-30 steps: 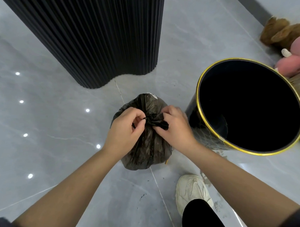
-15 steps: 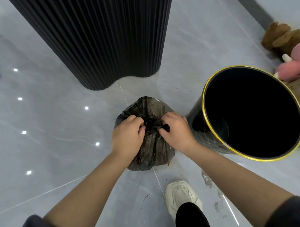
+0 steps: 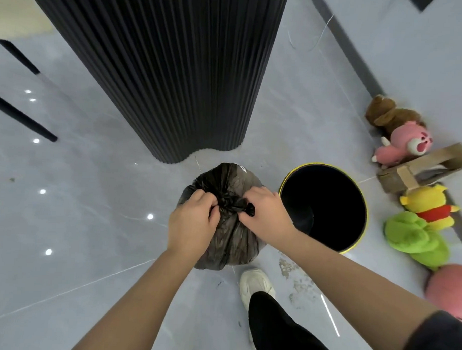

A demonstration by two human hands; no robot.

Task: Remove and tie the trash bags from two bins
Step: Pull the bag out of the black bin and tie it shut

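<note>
A full black trash bag (image 3: 227, 242) stands on the grey floor in front of me, its neck twisted into a knot at the top. My left hand (image 3: 191, 220) grips the gathered plastic on the left of the knot. My right hand (image 3: 265, 212) pinches the bag's loose end on the right. Just right of the bag stands a round black bin (image 3: 326, 178) with a gold rim, with no bag in it. A second bin is not in view.
A tall black fluted column (image 3: 175, 76) rises behind the bag. Several plush toys (image 3: 416, 228) and a cardboard box (image 3: 418, 168) line the wall at right. My white shoe (image 3: 255, 283) rests just below the bag. Dirt smears mark the floor near the bin.
The camera has risen and pulled back, so the bag and bin look smaller and more toys show at right. Both hands keep their grip at the knot.
</note>
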